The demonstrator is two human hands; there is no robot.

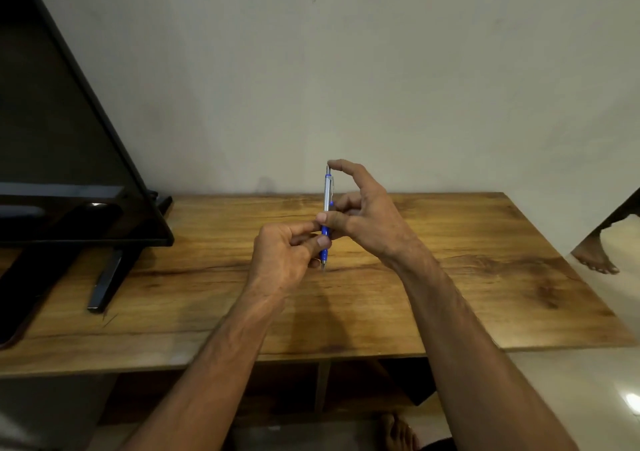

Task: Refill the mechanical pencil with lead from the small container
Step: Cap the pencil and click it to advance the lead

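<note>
Pencil (327, 208) held upright above table (467, 260), long axis vertical, tip down, cap end up. Silver upper barrel with clip, blue grip, metal tip. Left hand (284, 256) pinched blue grip low down. Right hand (363, 215) gripped mid-barrel with thumb, forefinger (341, 165) curled onto top end. Monitor (69, 139) stood well apart at left.

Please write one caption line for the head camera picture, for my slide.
Both hands hold a blue-and-silver mechanical pencil upright, tip down, above a wooden table.
</note>
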